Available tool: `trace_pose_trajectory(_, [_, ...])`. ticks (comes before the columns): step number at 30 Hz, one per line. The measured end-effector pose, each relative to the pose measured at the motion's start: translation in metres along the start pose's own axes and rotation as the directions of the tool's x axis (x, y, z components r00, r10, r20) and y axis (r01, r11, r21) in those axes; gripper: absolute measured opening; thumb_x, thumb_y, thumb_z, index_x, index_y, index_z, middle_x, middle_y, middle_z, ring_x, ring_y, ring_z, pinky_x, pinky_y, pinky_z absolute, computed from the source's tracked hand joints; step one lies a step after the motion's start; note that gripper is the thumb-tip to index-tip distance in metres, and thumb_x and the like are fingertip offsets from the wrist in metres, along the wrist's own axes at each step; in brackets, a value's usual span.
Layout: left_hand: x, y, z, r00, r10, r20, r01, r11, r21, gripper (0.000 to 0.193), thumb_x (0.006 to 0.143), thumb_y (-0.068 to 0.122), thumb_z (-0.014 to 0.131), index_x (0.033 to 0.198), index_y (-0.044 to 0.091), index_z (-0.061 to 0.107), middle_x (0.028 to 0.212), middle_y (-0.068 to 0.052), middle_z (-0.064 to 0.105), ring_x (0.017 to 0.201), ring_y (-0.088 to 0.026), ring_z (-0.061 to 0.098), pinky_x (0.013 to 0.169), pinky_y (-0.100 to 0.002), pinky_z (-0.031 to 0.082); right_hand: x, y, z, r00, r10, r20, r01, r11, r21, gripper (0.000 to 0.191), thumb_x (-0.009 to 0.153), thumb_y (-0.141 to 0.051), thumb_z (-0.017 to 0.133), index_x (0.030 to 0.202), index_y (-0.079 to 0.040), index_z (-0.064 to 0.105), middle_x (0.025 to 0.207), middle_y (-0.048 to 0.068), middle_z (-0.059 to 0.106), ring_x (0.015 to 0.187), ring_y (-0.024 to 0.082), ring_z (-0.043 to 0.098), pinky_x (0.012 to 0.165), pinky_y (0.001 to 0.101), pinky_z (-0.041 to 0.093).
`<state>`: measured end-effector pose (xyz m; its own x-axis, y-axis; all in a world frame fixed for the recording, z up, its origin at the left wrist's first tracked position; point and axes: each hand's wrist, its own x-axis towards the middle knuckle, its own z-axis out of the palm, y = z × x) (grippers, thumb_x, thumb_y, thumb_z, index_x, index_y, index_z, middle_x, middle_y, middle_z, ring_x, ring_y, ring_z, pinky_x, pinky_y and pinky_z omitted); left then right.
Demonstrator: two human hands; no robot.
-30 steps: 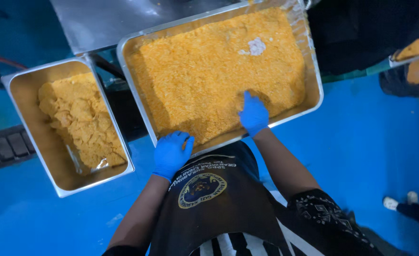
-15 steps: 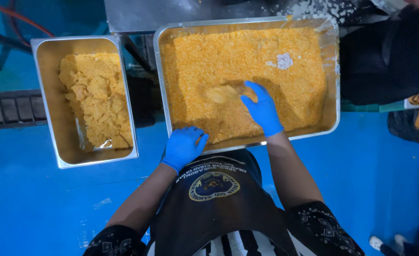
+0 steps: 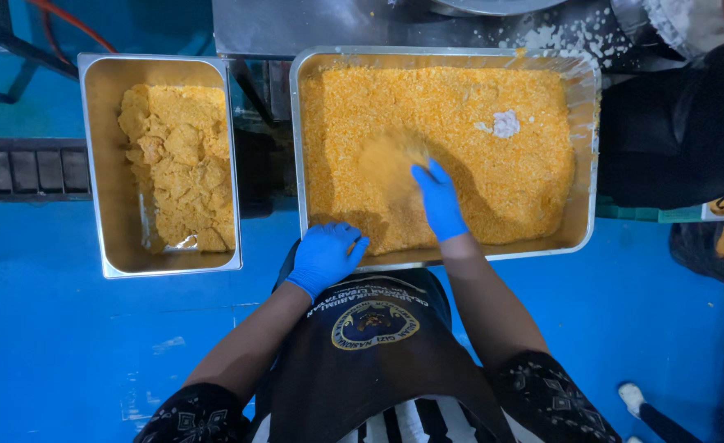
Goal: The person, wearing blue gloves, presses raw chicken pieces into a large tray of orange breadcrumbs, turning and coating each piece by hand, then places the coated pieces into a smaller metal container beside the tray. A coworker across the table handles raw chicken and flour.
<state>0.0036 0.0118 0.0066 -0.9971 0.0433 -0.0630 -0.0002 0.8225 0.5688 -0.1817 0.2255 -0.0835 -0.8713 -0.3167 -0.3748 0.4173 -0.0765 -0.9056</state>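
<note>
A large steel tray [image 3: 588, 148] holds a deep bed of orange breadcrumbs [image 3: 509, 172]. My right hand [image 3: 437, 199], in a blue glove, reaches into the crumbs and pinches the edge of a crumb-coated piece [image 3: 388, 157] lifted off the bed. My left hand [image 3: 325, 256], also gloved in blue, rests curled on the tray's near rim. A white lump [image 3: 505, 124] sits on the crumbs at the back right.
A smaller steel pan [image 3: 100, 172] to the left holds several breaded pieces [image 3: 182, 164]. A steel surface with white spills [image 3: 559, 34] lies behind the tray. The floor [image 3: 67, 344] is blue. Another person in dark clothing [image 3: 690, 123] stands at the right.
My right hand has gone from the tray's near edge into the crumbs and now holds up a coated piece. My left hand stays at the rim. The view has shifted.
</note>
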Motion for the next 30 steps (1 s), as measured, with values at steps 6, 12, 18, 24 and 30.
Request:
trace_pose_trajectory(6, [-0.001,0.000,0.004,1.000,-0.017,-0.001,0.017,1.000,0.000,0.029,0.098,0.039,0.060,0.093,0.014,0.074,0.087,-0.011,0.071,0.077,-0.032,0.068,0.069,-0.049,0.051,0.006,-0.018,0.067,0.910,-0.095,0.403,0.409,0.059,-0.911,0.095,0.091,-0.050,0.069,0.158,0.003,0.027,0.163,0.029,0.019,0.149,0.049,0.019,0.116,0.0648,0.016])
trace_pose_trajectory(12, [-0.002,-0.001,0.007,0.997,0.023,-0.073,-0.023,1.000,-0.006,0.029,0.096,0.039,0.062,0.090,0.013,0.074,0.084,-0.012,0.069,0.075,-0.033,0.067,0.067,-0.049,0.050,0.002,-0.012,0.091,0.932,-0.004,0.362,0.361,-0.032,-0.932,0.109,0.087,-0.065,0.064,0.161,-0.004,0.013,0.166,0.030,0.006,0.152,0.052,0.007,0.117,0.0679,0.009])
trace_pose_trajectory(18, [-0.001,-0.001,0.006,1.000,0.003,-0.015,-0.003,1.000,0.005,0.029,0.097,0.039,0.062,0.087,0.014,0.073,0.083,-0.011,0.069,0.074,-0.032,0.067,0.067,-0.049,0.050,0.005,-0.014,0.094,0.880,-0.012,0.476,0.475,-0.035,-0.879,0.110,0.091,-0.066,0.064,0.165,-0.005,0.011,0.170,0.028,0.003,0.156,0.052,0.006,0.120,0.0686,0.009])
trace_pose_trajectory(24, [-0.002,-0.001,0.005,0.995,0.019,-0.098,-0.021,1.000,-0.022,0.028,0.095,0.038,0.064,0.087,0.014,0.074,0.083,-0.010,0.069,0.076,-0.031,0.067,0.068,-0.048,0.049,0.003,-0.021,0.097,0.906,-0.086,0.415,0.409,-0.080,-0.909,0.113,0.077,-0.050,0.081,0.162,-0.011,0.018,0.166,0.026,0.009,0.154,0.048,0.011,0.123,0.0662,0.013])
trace_pose_trajectory(30, [-0.001,-0.002,0.004,0.997,0.017,-0.077,-0.020,0.999,-0.032,0.027,0.096,0.038,0.063,0.087,0.014,0.074,0.083,-0.009,0.069,0.079,-0.031,0.067,0.069,-0.047,0.049,0.000,-0.020,0.084,0.956,-0.185,0.227,0.238,0.038,-0.971,0.066,0.090,-0.020,0.077,0.151,-0.018,0.053,0.153,0.009,0.055,0.141,0.032,0.050,0.118,0.0499,0.039])
